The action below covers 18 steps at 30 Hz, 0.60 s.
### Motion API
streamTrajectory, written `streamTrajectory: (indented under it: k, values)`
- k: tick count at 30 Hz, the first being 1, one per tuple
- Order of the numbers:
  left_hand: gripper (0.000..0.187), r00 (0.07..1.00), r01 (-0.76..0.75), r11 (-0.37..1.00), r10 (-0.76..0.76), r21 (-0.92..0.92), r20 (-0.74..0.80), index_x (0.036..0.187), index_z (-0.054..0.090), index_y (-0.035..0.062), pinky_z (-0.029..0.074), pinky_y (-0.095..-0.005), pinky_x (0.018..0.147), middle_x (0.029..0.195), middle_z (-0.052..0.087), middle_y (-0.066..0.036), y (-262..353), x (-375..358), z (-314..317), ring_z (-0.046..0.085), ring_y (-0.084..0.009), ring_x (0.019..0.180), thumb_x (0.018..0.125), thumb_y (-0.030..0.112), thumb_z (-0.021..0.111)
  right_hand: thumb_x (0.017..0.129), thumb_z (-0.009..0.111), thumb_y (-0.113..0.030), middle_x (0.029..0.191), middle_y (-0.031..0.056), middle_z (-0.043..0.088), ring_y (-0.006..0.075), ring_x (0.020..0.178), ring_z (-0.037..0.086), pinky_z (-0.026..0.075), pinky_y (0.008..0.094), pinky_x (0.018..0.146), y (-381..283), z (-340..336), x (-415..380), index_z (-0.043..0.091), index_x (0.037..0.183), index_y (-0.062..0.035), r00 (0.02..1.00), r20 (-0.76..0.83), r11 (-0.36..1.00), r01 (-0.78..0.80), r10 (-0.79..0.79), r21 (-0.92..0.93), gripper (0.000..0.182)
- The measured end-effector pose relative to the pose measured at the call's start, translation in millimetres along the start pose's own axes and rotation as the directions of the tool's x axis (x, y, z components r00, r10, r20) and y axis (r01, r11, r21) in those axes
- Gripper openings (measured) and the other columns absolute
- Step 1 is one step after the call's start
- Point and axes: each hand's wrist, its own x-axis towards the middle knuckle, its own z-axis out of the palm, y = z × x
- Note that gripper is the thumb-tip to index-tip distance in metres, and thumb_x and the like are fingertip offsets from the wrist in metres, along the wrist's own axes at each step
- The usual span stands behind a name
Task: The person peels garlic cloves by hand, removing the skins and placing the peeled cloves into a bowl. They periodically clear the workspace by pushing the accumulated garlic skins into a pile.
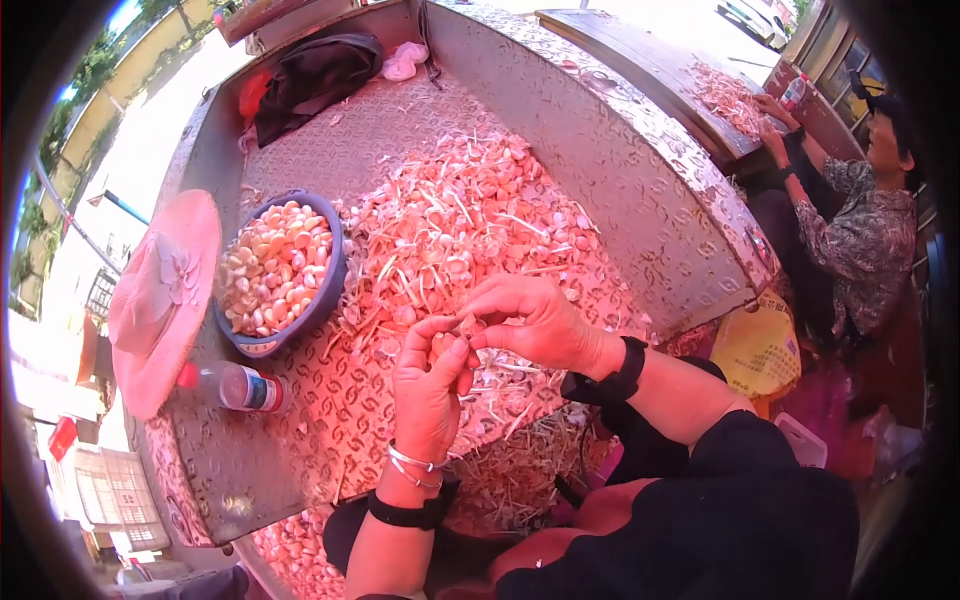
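Observation:
Both of my hands meet over the near part of a metal tray bed. My left hand [430,375], with bracelets and a dark band at the wrist, has its fingers closed around a small garlic clove [441,344]. My right hand [530,322] pinches at the top of the same clove, thumb and forefinger together; its fingertips partly hide it. Beyond them spreads a heap of garlic cloves, skins and stalks [450,225]. To the left, a blue basin [336,282] holds many peeled cloves [275,268].
A pink hat [165,300] and a lying bottle [245,388] are at the left. Dark cloth [315,80] lies at the back. The tray's raised wall [620,170] runs along the right. Another person [860,220] works at a second surface [640,65].

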Motion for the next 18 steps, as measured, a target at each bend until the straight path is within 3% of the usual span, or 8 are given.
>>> streamTrajectory:
  k: [4,6,8,9,10,13,16,18]
  values:
    - [0.023,0.999,-0.03,0.992,0.034,0.119,-0.029,0.107,0.052,0.0058,0.037,-0.014,0.048,0.071,0.052,0.002,9,-5,10,0.051,-0.0041,0.062,0.085,0.002,0.058,0.073,0.071,-0.003,0.086,0.0058,0.063,0.0117,0.078,0.06,0.049,0.0244,0.066,-8,-3,-1,0.063,0.096,-0.0003,0.995,0.004,0.994,0.103,-0.103,-0.018,0.025]
    - [0.024,0.998,-0.048,0.977,0.054,0.205,-0.027,0.108,0.052,0.0058,0.036,-0.0141,0.048,0.072,0.051,0.003,5,-6,10,0.049,-0.0035,0.061,0.085,0.002,0.058,0.077,0.068,-0.002,0.089,0.0054,0.063,0.01,0.081,0.06,0.051,0.0237,0.069,-10,3,-6,0.06,0.102,0.0009,0.983,-0.064,0.964,-0.157,0.174,0.213,0.026]
    - [0.027,0.995,-0.092,0.926,0.103,0.367,-0.01,0.111,0.052,0.0059,0.035,-0.0142,0.05,0.073,0.05,0.004,-1,-7,7,0.046,-0.0021,0.06,0.085,0.002,0.058,0.081,0.064,-0.004,0.091,0.0059,0.064,0.0095,0.084,0.061,0.051,0.0235,0.072,-4,6,-8,0.056,0.108,0.0017,0.97,-0.048,0.948,-0.223,0.24,0.225,0.029]
    - [0.023,0.977,-0.195,0.847,0.211,0.494,0.025,0.108,0.054,0.0038,0.036,-0.0166,0.053,0.072,0.048,0.003,-16,2,-6,0.045,-0.0032,0.061,0.085,0.003,0.058,0.082,0.063,-0.004,0.09,0.0064,0.064,0.0096,0.083,0.061,0.052,0.0236,0.072,-1,9,-9,0.055,0.11,0.0017,0.957,-0.036,0.938,-0.272,0.286,0.217,0.029]
    - [0.023,0.978,-0.188,0.848,0.206,0.495,0.018,0.108,0.054,0.0038,0.036,-0.0166,0.053,0.072,0.048,0.003,-18,5,-8,0.045,-0.0032,0.061,0.085,0.003,0.058,0.083,0.062,-0.004,0.09,0.0069,0.064,0.0096,0.083,0.061,0.052,0.0236,0.071,1,11,-10,0.054,0.111,0.0017,0.943,-0.024,0.924,-0.319,0.331,0.208,0.03]
    - [0.013,0.958,-0.244,0.696,0.281,0.676,0.057,0.097,0.058,-0.0003,0.04,-0.0205,0.055,0.07,0.048,0.0,-24,7,-12,0.047,-0.0063,0.059,0.085,0.005,0.059,0.083,0.062,-0.005,0.087,0.0059,0.065,0.008,0.077,0.06,0.051,0.0222,0.067,12,17,-16,0.059,0.105,0.0007,0.937,-0.039,0.928,-0.336,0.346,0.165,0.023]
    - [0.013,0.989,-0.113,0.722,0.151,0.683,0.004,0.096,0.059,0.0002,0.04,-0.0212,0.054,0.07,0.049,-0.001,-29,5,-18,0.047,-0.0069,0.055,0.085,0.007,0.059,0.079,0.063,-0.007,0.077,0.0071,0.065,0.0086,0.068,0.06,0.049,0.0235,0.06,20,19,-19,0.063,0.095,0.0002,0.939,-0.044,0.939,-0.34,0.342,0.05,0.017]
    - [0.012,0.986,-0.145,0.695,0.157,0.704,0.047,0.096,0.059,0.0003,0.039,-0.023,0.053,0.065,0.049,-0.001,-36,10,-29,0.047,-0.0085,0.051,0.085,0.006,0.059,0.076,0.064,-0.008,0.07,0.0089,0.065,0.0101,0.062,0.061,0.048,0.0255,0.057,23,17,-18,0.065,0.088,0.0,0.942,-0.064,0.944,-0.331,0.33,0.005,0.014]
